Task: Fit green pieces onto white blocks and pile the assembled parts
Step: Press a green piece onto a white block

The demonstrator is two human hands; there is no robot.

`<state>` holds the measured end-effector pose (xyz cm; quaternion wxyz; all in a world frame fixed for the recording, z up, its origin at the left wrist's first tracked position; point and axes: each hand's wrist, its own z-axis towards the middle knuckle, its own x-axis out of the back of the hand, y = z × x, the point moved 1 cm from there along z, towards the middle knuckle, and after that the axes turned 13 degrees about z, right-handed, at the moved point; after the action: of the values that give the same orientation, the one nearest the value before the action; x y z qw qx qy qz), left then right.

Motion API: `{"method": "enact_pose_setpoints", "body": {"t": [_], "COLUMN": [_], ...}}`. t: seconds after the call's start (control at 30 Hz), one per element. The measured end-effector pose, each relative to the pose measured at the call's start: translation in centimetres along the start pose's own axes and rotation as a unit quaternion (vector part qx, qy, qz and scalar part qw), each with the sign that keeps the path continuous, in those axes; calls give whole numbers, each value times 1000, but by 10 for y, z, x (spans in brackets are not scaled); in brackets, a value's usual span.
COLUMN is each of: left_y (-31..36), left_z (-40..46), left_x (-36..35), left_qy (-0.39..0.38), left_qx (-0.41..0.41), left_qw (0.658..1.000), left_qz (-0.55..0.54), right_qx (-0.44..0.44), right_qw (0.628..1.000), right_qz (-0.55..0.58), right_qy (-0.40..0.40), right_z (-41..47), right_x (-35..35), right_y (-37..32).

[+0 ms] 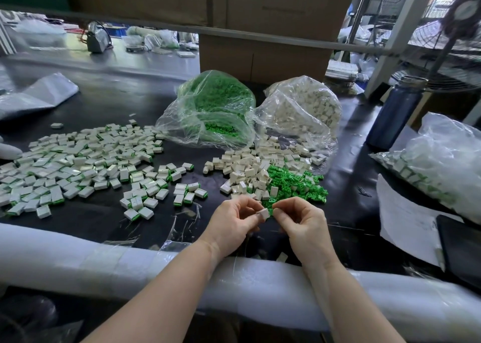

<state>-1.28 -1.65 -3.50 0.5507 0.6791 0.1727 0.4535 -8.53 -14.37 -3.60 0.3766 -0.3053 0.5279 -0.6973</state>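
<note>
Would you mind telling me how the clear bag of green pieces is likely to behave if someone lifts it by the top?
The clear bag of green pieces looks thin and crumpled, so it would probably sag and go floppy. Its mouth lies open toward the person, so pieces would likely spill. It is bulging full, so perhaps heavier than it looks.

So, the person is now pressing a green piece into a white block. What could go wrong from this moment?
1. The left hand and right hand pinch the white block and green piece only at the fingertips, above the table, so either might slip and drop.
2. A dropped part could land in the loose green pieces or unassembled white blocks just behind and get lost.
3. Finished parts lie close to those blocks, so the piles might mix.
</note>
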Motion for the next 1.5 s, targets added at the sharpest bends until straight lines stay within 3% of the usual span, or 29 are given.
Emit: {"method": "enact_pose_setpoints", "body": {"t": [0.33,0.9,1.5], "left_y": [-1,-3,-1], "left_z": [0,0,-1], "left_x": [0,0,2], "left_qy": [8,-27,-39], "left_qx": [-22,-34,-44], "left_qw": [1000,998,995], "left_qz": [11,39,82], "right_qx": [-6,-111,-120], "right_qw": [1000,988,985], "right_qz": [-28,104,109], "right_qy": [-10,-35,-53], "right_z": [-1,-1,-2], "right_x": [-1,2,4], "right_y": [-1,1,2]}}
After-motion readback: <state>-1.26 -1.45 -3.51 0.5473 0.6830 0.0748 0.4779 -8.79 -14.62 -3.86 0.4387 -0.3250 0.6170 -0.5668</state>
